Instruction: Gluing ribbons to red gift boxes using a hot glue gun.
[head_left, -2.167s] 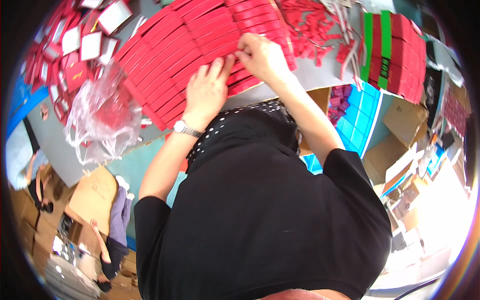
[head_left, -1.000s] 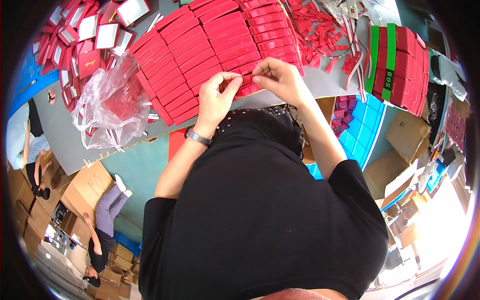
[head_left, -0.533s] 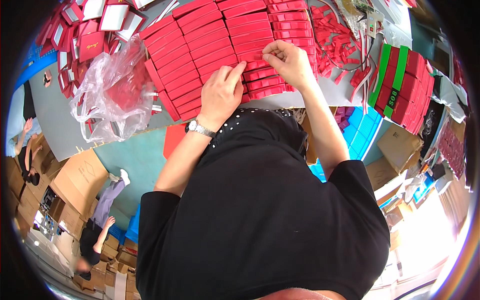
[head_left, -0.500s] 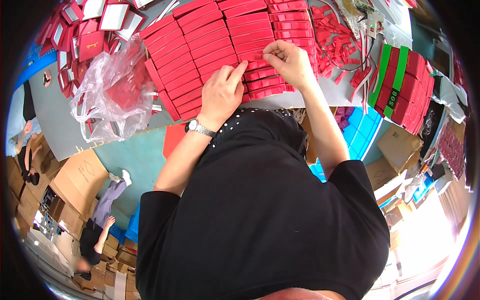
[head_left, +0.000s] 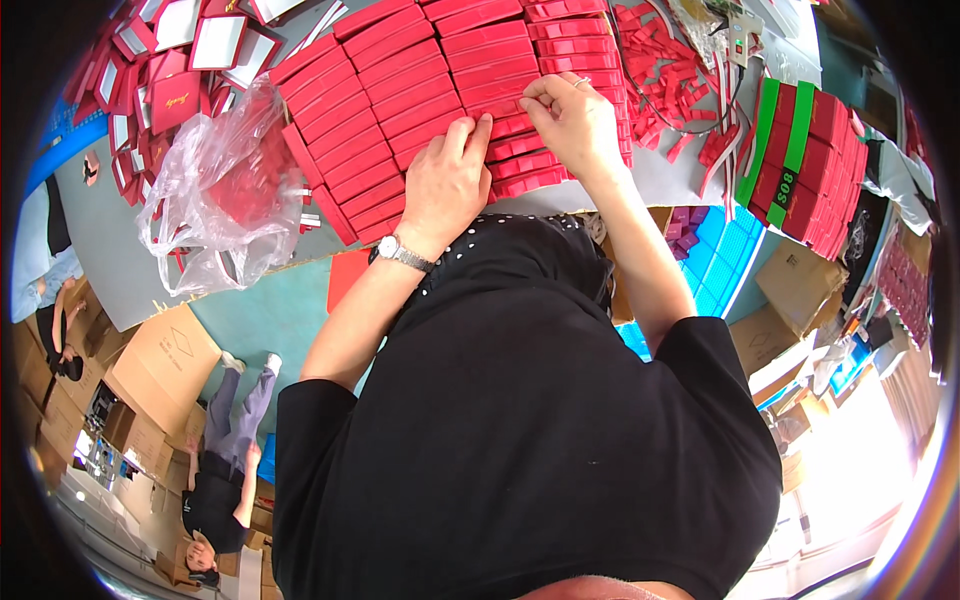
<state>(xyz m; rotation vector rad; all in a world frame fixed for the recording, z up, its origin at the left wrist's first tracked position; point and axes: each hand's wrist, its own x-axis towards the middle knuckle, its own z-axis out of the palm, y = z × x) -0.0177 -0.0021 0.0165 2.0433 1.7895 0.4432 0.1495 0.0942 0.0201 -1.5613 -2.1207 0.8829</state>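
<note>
"Where are those boxes (head_left: 490,70), from where you stand?"

"In tight rows on the table (head_left: 105,240), close to its near edge, with both hands over them. Loose red strips (head_left: 650,60) lie to the right of the rows, and a clear bag (head_left: 215,195) slumps to the left."

"And the grip?"

"The left hand (head_left: 448,185) rests on the boxes with its fingers reaching forward, not curled round anything. The right hand (head_left: 575,125) has thumb and fingertips drawn close together at the boxes; I can't tell whether they pinch something thin or nothing."

"How would one handle, do you think?"

"Light, I'd guess, and fairly stiff, like covered card (those smooth red faces catch the light, so they may slide a little). The corners would probably dent first."

"So where would you take hold?"

"Packed this close, sides and ends leave little room for fingers. I'd ease one up by its top edge, then hold it lightly across two opposite faces. A flat hand could steady its neighbours, since a careless tug might skew the row. The strips look bendier, best nipped at one tip."
</note>
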